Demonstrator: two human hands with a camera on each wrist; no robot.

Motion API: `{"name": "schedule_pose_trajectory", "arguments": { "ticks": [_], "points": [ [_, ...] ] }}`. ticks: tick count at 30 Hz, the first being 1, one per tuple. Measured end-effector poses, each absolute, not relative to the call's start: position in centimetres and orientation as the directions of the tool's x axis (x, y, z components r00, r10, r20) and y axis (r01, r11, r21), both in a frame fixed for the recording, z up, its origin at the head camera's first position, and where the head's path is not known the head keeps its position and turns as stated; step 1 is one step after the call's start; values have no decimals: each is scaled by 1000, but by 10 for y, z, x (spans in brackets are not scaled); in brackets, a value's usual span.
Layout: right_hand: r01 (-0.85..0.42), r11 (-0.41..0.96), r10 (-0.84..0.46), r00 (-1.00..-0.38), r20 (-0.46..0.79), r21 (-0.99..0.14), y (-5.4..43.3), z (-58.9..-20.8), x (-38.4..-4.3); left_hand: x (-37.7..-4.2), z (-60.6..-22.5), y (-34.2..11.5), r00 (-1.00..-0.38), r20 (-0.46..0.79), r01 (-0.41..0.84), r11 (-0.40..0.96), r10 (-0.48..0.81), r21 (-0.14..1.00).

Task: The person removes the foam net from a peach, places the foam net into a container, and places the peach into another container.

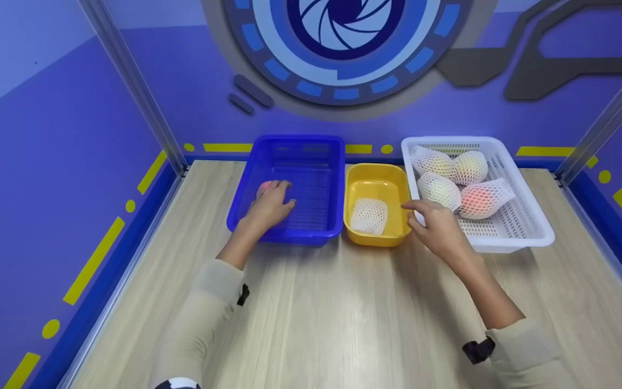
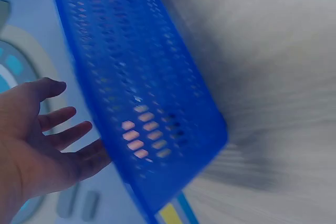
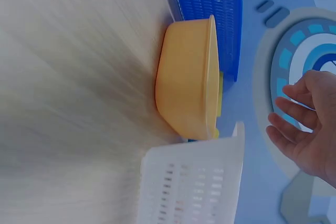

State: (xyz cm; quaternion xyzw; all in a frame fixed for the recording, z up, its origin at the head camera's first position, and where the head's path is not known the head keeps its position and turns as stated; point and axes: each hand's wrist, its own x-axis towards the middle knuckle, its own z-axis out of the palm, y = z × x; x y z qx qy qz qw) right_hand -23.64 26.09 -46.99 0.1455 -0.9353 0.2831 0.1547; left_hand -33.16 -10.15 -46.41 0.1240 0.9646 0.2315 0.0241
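Note:
My left hand [image 1: 271, 206] is over the blue basket [image 1: 339, 186], its fingers spread and loosely bent in the left wrist view. Beside those fingers a pinkish-red round thing, perhaps a fruit [image 1: 264, 186], shows in the basket, mostly hidden by the hand. My right hand [image 1: 439, 231] hovers with relaxed, empty fingers near the white basket's [image 1: 527, 216] left front corner, by the yellow bin [image 1: 378, 240]. A crumpled white foam net [image 1: 369, 216] lies in the yellow bin. Several round fruits in foam nets, one of them a reddish fruit [image 1: 481, 200], sit in the white basket.
The three containers stand side by side towards the back of the wooden table [image 1: 338, 324]. Behind them rises a blue-purple wall [image 1: 181, 81] with a round printed design. Metal posts [image 1: 127, 75] stand at the back corners.

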Motion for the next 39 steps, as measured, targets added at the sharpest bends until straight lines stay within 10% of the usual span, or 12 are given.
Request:
{"name": "schedule_pose_trajectory", "arguments": {
  "ticks": [39],
  "points": [
    [-266,834,23,-858,513,-483,339,-487,-185,-227,-464,-57,-815,406,579,598,413,554]
  ]
}}
